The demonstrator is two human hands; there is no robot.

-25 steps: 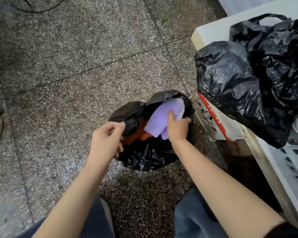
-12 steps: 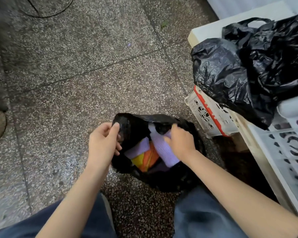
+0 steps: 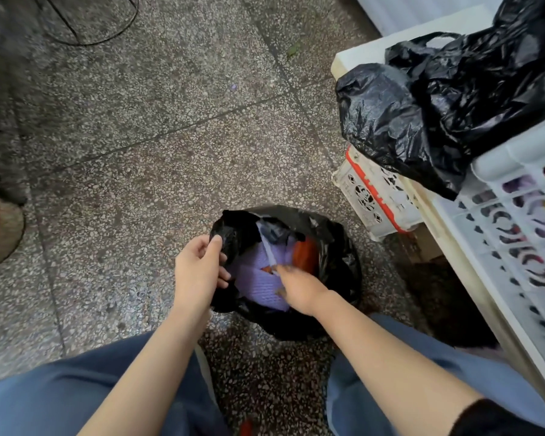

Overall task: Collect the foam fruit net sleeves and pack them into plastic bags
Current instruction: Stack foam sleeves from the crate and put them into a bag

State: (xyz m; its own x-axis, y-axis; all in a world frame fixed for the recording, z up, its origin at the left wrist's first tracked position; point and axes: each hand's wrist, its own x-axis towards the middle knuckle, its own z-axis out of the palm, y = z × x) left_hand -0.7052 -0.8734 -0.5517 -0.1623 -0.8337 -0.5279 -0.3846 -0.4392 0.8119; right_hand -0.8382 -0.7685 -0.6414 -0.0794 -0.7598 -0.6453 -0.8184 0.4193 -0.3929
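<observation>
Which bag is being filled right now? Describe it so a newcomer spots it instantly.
Look at the speckled floor beside the white table. The bag stands there between the person's knees, the left hand holding its rim. Unlike the crumpled black bags on the table, it gapes open, showing purple and orange sleeves.

This looks like a back-room storage or packing corner. The speckled terrazzo floor (image 3: pixel 170 127) is worn, with grimy seams. At the right are 2 vented plastic crates, a white crate (image 3: pixel 497 256) and a red-rimmed crate (image 3: pixel 370 196). Stuffed black plastic bags (image 3: pixel 438 105) are heaped on a white bench (image 3: pixel 362 56).
</observation>
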